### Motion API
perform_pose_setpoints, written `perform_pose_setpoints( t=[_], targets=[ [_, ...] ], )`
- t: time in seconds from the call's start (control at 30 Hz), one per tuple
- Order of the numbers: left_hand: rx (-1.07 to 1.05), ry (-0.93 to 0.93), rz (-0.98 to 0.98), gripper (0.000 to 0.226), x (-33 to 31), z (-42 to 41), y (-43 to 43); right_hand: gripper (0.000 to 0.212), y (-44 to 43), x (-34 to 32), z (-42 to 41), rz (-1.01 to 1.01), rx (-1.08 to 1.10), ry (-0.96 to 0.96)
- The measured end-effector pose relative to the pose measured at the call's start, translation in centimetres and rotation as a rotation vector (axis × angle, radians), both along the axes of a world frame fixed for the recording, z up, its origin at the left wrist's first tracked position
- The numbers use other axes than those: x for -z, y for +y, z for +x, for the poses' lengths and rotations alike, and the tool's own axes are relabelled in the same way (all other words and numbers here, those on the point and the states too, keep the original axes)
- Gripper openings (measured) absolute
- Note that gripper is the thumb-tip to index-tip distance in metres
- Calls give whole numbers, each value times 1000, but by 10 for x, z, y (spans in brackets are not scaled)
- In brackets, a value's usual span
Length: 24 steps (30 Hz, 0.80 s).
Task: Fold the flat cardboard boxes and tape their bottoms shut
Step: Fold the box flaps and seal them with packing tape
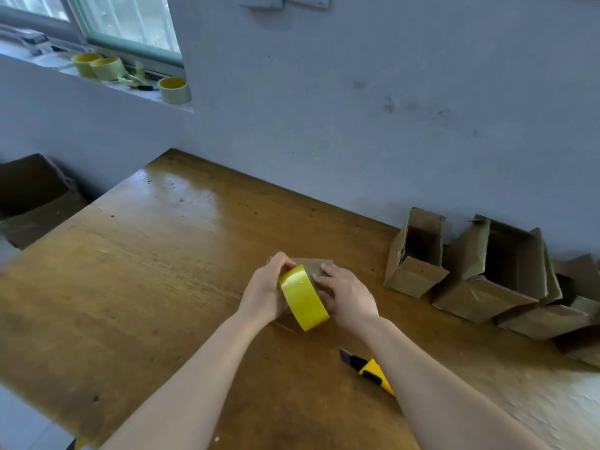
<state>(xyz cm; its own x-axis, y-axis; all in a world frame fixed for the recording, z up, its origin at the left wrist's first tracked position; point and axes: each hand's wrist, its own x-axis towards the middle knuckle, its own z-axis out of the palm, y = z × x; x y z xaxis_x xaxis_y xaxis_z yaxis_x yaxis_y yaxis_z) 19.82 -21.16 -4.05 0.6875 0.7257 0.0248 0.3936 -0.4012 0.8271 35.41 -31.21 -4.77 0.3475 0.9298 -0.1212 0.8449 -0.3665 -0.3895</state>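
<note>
Scuffed grey-blue wall (357, 92); window (130, 24) upper left; daylight glare on glossy wooden table (146, 254) against wall.

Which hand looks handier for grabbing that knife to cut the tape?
Probably the right hand: the knife lies by that forearm, and its fingers only rest flat on the box. The left hand grips the tape.

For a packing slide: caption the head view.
Left hand grips a yellow tape roll over a cardboard box that the right hand presses on the table, utility knife nearby.
</note>
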Motion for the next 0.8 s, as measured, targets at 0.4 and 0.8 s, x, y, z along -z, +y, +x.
perform_pose_setpoints(
  t=[0.4,0.8],
  targets=[
    [-192,47,-53,27,20,15,15,28,8,-39,-17,294,223,711],
    [-136,-208,-603,15,-4,6,18,25,29,-57,-16,230,119,233]
  ],
)
